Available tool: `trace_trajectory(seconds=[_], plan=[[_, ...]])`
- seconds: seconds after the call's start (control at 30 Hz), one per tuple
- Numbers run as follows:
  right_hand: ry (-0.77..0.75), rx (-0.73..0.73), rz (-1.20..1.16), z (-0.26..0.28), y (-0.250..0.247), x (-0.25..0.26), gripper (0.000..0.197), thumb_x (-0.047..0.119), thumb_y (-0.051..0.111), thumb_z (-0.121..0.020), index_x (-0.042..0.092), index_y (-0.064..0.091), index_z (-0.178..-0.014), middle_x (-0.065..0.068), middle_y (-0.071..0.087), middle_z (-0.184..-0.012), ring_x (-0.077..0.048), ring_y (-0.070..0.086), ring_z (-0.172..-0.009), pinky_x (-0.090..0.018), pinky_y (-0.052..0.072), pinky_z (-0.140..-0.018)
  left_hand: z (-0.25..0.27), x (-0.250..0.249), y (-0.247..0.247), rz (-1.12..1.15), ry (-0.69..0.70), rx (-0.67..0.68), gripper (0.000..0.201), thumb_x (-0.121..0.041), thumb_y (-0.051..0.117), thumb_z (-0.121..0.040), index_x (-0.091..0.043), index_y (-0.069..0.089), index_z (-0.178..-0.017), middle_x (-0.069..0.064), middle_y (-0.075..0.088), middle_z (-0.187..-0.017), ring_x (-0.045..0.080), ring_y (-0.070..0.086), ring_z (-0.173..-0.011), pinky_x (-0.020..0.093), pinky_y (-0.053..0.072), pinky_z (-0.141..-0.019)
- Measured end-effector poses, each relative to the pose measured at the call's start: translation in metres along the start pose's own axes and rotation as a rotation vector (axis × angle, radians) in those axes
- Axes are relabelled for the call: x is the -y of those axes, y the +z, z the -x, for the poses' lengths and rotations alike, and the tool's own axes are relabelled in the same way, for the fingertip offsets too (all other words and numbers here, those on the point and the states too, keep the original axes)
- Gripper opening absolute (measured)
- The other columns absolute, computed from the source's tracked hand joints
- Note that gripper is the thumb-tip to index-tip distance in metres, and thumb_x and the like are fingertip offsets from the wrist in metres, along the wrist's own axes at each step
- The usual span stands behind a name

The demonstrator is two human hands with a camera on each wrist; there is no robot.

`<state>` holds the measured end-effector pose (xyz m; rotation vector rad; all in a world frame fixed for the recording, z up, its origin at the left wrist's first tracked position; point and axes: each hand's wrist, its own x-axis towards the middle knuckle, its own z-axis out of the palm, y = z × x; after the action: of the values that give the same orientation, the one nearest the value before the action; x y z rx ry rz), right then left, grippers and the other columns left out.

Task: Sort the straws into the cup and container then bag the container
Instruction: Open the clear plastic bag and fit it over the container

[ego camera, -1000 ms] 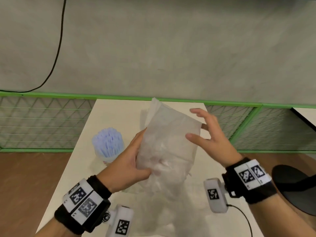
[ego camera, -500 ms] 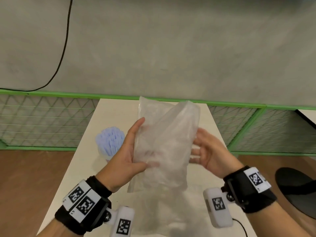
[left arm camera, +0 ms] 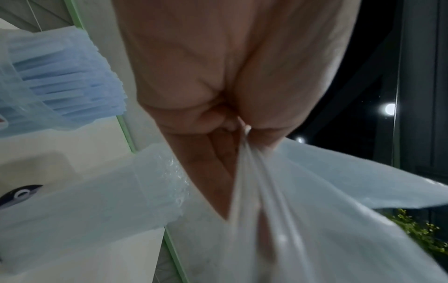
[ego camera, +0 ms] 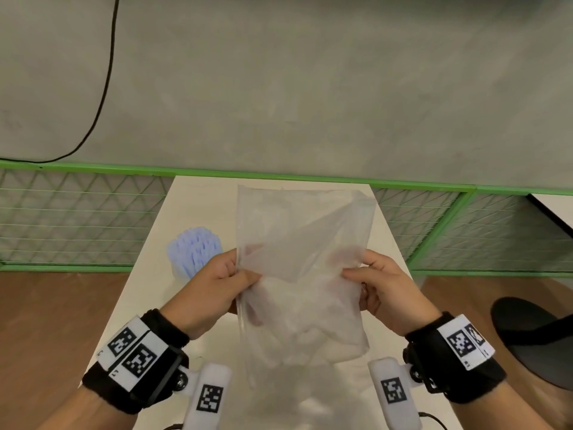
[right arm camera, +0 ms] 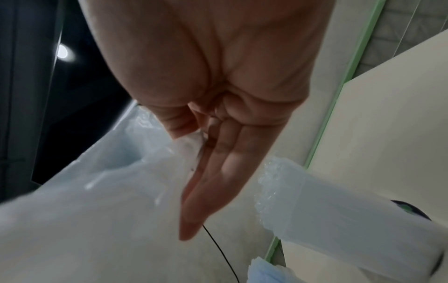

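A translucent plastic bag hangs above the white table. My left hand pinches its left edge between thumb and fingers. My right hand pinches the right edge with thumb and forefinger, the other fingers straight. A cup of blue straws stands on the table left of my left hand, also in the left wrist view. A translucent container with clear straws lies on the table below the bag; the bag hides it in the head view.
A green mesh fence runs behind and beside the table. A black stool stands to the right on the brown floor. A thin black cable lies on the table near my right hand. Another table corner shows at far right.
Both hands shifted from cupping the bag's sides to pinching its edges, and they now pull it wider and flatter. The bag faces me more squarely.
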<state>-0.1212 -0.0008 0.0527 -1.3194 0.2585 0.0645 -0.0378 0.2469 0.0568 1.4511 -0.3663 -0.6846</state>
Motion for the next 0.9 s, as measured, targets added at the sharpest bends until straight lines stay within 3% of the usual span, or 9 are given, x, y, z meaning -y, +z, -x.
trace_trajectory(seconds=[0.1, 0.2, 0.3, 0.4, 0.47, 0.53, 0.67, 0.77, 0.9], plan=[[-0.054, -0.017, -0.132, -0.001, 0.0, -0.005, 0.029, -0.005, 0.064, -0.074, 0.013, 0.078, -0.092, -0.018, 0.066, -0.088, -0.025, 0.056, -0.074, -0.03, 0.052, -0.063, -0.001, -0.001, -0.002, 0.088, 0.007, 0.06, 0.038, -0.006, 0.049, -0.098, -0.033, 0.064, -0.12, 0.005, 0.073, -0.103, 0.023, 0.07, -0.08, 0.03, 0.055, -0.053], [-0.111, -0.092, -0.116, -0.005, 0.001, -0.005, 0.016, -0.004, 0.062, -0.076, 0.008, 0.072, -0.072, -0.009, 0.064, -0.067, -0.014, 0.06, -0.056, -0.02, 0.049, -0.056, -0.002, -0.003, -0.001, 0.121, 0.037, 0.021, 0.033, -0.005, 0.053, -0.091, -0.028, 0.077, -0.089, 0.002, 0.07, -0.079, 0.015, 0.061, -0.06, 0.023, 0.049, -0.046], [-0.101, -0.164, -0.135, -0.007, -0.004, -0.004, 0.021, -0.009, 0.048, -0.089, 0.002, 0.06, -0.076, -0.009, 0.063, -0.065, -0.021, 0.064, -0.06, -0.025, 0.053, -0.05, 0.002, -0.006, 0.0, 0.214, 0.009, 0.013, 0.062, 0.016, 0.032, -0.093, -0.015, 0.074, -0.06, 0.003, 0.065, -0.067, 0.017, 0.057, -0.053, 0.024, 0.048, -0.042], [-0.084, -0.096, -0.3, -0.002, -0.005, 0.004, 0.017, 0.018, 0.063, -0.07, 0.003, 0.068, -0.062, -0.009, 0.063, -0.06, -0.024, 0.061, -0.06, -0.024, 0.052, -0.05, 0.007, -0.009, 0.0, 0.371, 0.011, 0.075, 0.026, -0.008, 0.047, -0.082, -0.008, 0.066, -0.064, 0.007, 0.062, -0.074, 0.021, 0.062, -0.064, 0.031, 0.052, -0.052], [-0.061, 0.036, -0.271, -0.001, -0.005, 0.01, 0.045, 0.044, 0.081, -0.052, 0.003, 0.075, -0.068, -0.013, 0.068, -0.069, -0.024, 0.065, -0.066, -0.027, 0.054, -0.056, 0.009, -0.011, 0.003, 0.319, 0.015, 0.069, 0.021, -0.028, 0.063, -0.071, -0.008, 0.059, -0.073, 0.007, 0.057, -0.076, 0.023, 0.058, -0.069, 0.031, 0.048, -0.056], [-0.065, 0.134, -0.13, -0.004, -0.009, 0.012, 0.071, 0.067, 0.082, -0.049, 0.004, 0.077, -0.081, -0.015, 0.071, -0.083, -0.027, 0.066, -0.075, -0.033, 0.054, -0.06, 0.01, -0.01, 0.01, 0.18, 0.057, 0.052, 0.025, -0.014, 0.075, -0.075, -0.006, 0.052, -0.081, -0.003, 0.056, -0.059, 0.011, 0.054, -0.052, 0.017, 0.042, -0.049], [-0.153, 0.155, 0.065, -0.006, -0.014, 0.018, 0.029, 0.014, 0.086, -0.064, 0.011, 0.078, -0.092, -0.009, 0.072, -0.096, -0.022, 0.069, -0.084, -0.028, 0.057, -0.067, 0.007, -0.004, 0.012, 0.043, 0.106, 0.014, 0.022, 0.021, 0.064, -0.076, 0.001, 0.062, -0.085, -0.007, 0.057, -0.048, -0.002, 0.044, -0.036, 0.005, 0.037, -0.045], [-0.186, 0.125, 0.127, -0.004, -0.014, 0.022, 0.046, -0.026, 0.057, -0.077, 0.01, 0.077, -0.097, -0.001, 0.074, -0.091, -0.013, 0.069, -0.072, -0.021, 0.055, -0.065, 0.006, -0.001, 0.004, 0.071, 0.124, -0.008, 0.027, 0.013, 0.072, -0.07, -0.007, 0.075, -0.088, -0.001, 0.073, -0.078, 0.006, 0.065, -0.063, 0.011, 0.049, -0.061], [-0.141, 0.07, -0.089, -0.009, -0.004, 0.019, 0.053, 0.009, 0.063, -0.084, 0.026, 0.055, -0.134, -0.006, 0.07, -0.105, -0.02, 0.068, -0.087, -0.029, 0.056, -0.064, 0.003, 0.002, 0.011, 0.105, 0.176, -0.06, 0.047, 0.009, 0.078, -0.069, -0.012, 0.068, -0.11, 0.004, 0.075, -0.092, 0.013, 0.072, -0.083, 0.02, 0.056, -0.069]])
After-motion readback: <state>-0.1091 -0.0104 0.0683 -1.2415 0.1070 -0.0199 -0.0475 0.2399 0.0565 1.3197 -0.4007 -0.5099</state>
